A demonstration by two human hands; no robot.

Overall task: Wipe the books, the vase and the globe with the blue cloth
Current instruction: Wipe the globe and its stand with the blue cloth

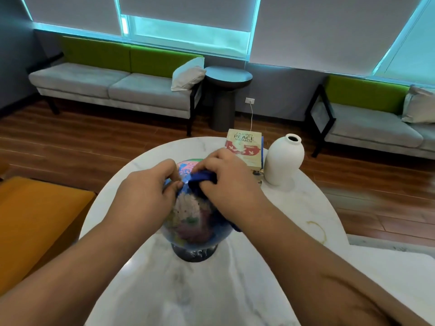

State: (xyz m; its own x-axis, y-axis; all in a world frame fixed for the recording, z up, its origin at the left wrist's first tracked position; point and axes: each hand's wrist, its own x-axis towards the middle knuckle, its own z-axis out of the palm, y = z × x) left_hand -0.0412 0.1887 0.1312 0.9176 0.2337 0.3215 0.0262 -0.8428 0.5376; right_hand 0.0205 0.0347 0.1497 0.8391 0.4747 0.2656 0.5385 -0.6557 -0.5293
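Left hand [150, 191] clasps the globe [188, 217] steady while right hand [226, 177], gripping the blue cloth [202, 178], should rub in short overlapping strokes.

Bare forearms reaching in from both lower corners, converging. Left hand [148, 191] palm down, fingers curled over the top of the globe [188, 215]. Right hand [226, 180] knuckles up, fingers bunched around the blue cloth [202, 178].

Marble table [188, 290] — globe [190, 217], books [244, 147], vase [283, 158]
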